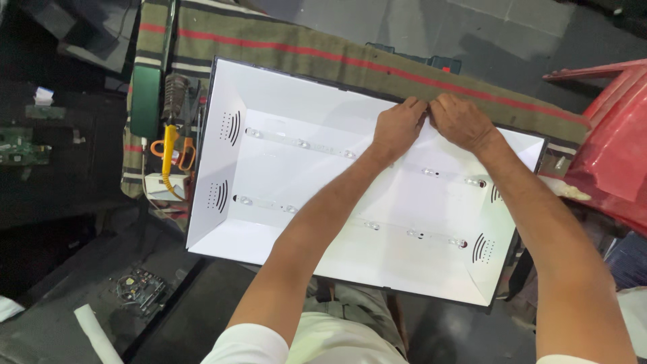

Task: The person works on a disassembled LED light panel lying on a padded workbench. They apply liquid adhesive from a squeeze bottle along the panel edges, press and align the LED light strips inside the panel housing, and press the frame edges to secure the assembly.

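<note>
- I am resting my left hand (399,125) on the far rim of the white reflector panel (283,229), fingers curled down and pressing or pinching the edge there; I cannot tell how tightly they are closing.
- I am holding my right hand (460,122) just beside it, the two hands nearly touching, its fingers also bent over the same far rim.
- The white reflector panel is lying flat inside a thin dark frame, taking up most of the striped blanket (283,44) that is covering the work surface, and its far edge is running along the blanket's red stripe.
- Two rows of small LED lenses (301,143) are sitting on strips across the panel's floor, one row nearer the far edge and one nearer me.
- Near the blanket's left edge, a yellow-handled tool (168,145) is lying beside the panel's left side, with a green board (145,98) just beyond it.
- A red plastic chair (617,145) is standing past the panel's right corner.
- A small circuit board (139,288) is lying on the dark floor below the panel's near left corner.
</note>
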Demonstrator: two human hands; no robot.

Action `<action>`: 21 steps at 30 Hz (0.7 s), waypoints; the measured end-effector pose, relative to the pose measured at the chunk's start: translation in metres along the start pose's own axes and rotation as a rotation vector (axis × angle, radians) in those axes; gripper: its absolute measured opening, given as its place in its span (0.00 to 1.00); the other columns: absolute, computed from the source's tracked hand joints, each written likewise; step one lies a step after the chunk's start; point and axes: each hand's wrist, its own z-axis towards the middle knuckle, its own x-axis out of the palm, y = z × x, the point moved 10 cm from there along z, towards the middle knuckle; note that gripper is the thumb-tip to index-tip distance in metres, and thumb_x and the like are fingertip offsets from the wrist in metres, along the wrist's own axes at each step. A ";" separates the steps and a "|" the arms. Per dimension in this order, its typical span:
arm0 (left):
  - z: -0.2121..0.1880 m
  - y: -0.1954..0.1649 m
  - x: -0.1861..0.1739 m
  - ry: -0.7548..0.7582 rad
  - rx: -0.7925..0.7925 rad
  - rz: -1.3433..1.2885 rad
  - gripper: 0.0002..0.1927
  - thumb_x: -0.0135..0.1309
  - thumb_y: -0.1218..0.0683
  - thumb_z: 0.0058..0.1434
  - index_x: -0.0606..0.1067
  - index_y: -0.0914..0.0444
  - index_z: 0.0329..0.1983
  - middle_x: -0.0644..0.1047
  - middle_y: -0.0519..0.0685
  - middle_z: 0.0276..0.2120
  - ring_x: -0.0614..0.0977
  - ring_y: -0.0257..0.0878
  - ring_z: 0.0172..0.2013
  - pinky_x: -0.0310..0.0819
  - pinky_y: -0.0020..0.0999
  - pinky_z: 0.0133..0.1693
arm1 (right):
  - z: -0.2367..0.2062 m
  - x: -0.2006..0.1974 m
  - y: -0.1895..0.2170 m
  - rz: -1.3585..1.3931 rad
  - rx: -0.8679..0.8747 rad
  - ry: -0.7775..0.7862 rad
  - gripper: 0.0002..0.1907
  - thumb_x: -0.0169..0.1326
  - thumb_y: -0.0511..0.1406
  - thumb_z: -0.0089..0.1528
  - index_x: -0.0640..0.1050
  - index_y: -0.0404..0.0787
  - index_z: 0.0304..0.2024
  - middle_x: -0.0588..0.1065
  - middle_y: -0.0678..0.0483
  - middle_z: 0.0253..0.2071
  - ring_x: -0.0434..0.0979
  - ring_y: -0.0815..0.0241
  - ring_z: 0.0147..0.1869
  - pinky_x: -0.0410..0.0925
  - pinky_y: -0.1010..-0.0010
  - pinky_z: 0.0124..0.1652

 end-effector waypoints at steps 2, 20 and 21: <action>0.001 0.004 0.005 0.011 -0.041 0.001 0.05 0.55 0.57 0.62 0.76 0.58 0.41 0.78 0.47 0.38 0.83 0.47 0.37 0.76 0.44 0.37 | 0.000 0.000 -0.001 0.015 0.014 0.007 0.07 0.58 0.33 0.62 0.74 0.36 0.39 0.71 0.50 0.35 0.78 0.55 0.41 0.74 0.66 0.39; -0.004 -0.007 0.008 -0.075 0.194 0.100 0.08 0.59 0.59 0.58 0.72 0.62 0.38 0.71 0.49 0.37 0.79 0.45 0.37 0.76 0.40 0.34 | -0.038 -0.025 -0.014 0.353 0.537 -0.319 0.09 0.57 0.23 0.67 0.78 0.30 0.50 0.77 0.42 0.47 0.79 0.42 0.48 0.73 0.58 0.47; -0.005 -0.006 0.007 -0.088 0.187 0.093 0.09 0.59 0.59 0.58 0.72 0.62 0.39 0.71 0.49 0.37 0.79 0.45 0.38 0.76 0.41 0.34 | -0.042 -0.026 -0.012 0.367 0.569 -0.352 0.10 0.57 0.23 0.67 0.78 0.30 0.50 0.77 0.42 0.48 0.80 0.42 0.49 0.73 0.58 0.47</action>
